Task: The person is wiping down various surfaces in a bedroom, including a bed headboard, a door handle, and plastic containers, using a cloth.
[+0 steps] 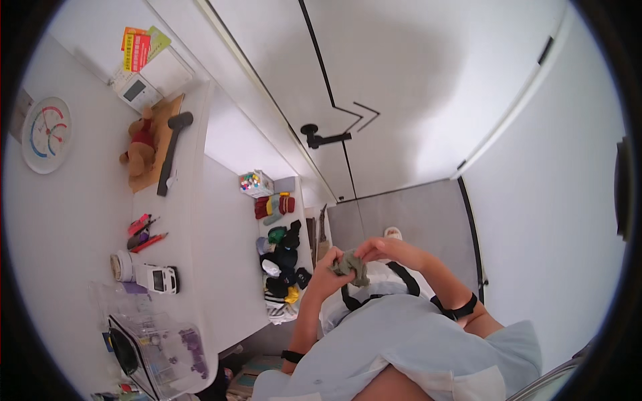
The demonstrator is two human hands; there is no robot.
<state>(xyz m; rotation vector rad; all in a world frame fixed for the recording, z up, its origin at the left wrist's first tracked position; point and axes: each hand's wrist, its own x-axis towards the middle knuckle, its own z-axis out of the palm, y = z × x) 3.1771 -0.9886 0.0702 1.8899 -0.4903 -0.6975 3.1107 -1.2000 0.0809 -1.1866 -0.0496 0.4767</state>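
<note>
A crumpled grey-green cloth item [357, 268] is bunched up in front of my body. My left hand [327, 273] grips it from the left side. The fingers of my right hand [378, 249] meet its upper right edge; whether they pinch it is hard to tell. Below the cloth, a white bag with black straps [386, 275] lies against my front. Left of my hands, a pile of folded socks and small garments [283, 265] rests on a lower white shelf.
On that shelf stand a basket of colourful pens [256, 184] and knitted gloves [274, 206]. The upper shelf holds a toy truck [158, 279], a black mallet [173, 153], a teddy bear [140, 145] and a clear plastic box [175, 351]. A white door with a black handle [328, 139] is ahead.
</note>
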